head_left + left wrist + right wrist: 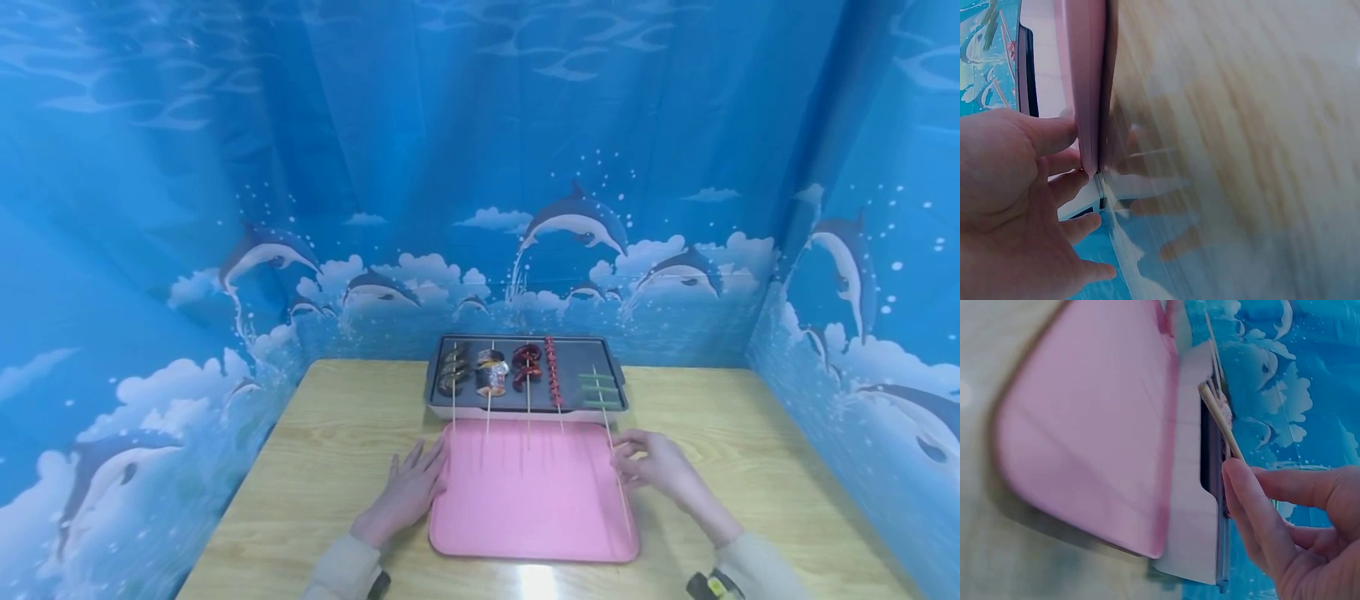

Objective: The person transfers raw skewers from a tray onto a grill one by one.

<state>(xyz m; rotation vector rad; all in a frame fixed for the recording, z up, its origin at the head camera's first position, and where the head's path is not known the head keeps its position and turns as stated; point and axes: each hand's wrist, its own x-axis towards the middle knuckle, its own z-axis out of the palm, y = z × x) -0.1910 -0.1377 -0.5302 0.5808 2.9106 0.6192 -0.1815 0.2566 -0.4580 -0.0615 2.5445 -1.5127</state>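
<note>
My right hand (pixel 656 467) pinches the wooden stick of a skewer of green strips (pixel 597 390) between thumb and fingers. Those strips lie over the right end of a dark griddle (pixel 517 411), while the stick's blunt end (pixel 1216 409) points back over a pink tray (pixel 532 508). At the tray's left edge my left hand (pixel 411 482) has its fingers spread, thumb and fingertips touching the rim. Also on the griddle are skewers of dark grey pieces (pixel 453 371), silvery-brown chunks (pixel 491 379), dark red curled pieces (pixel 527 367) and small red pieces (pixel 553 371).
The griddle, with a pale body, stands behind the tray on a wood-grain table (pixel 360 408). Stick ends overhang its front edge above the tray. A blue dolphin-print curtain (pixel 480 208) encloses the back and sides.
</note>
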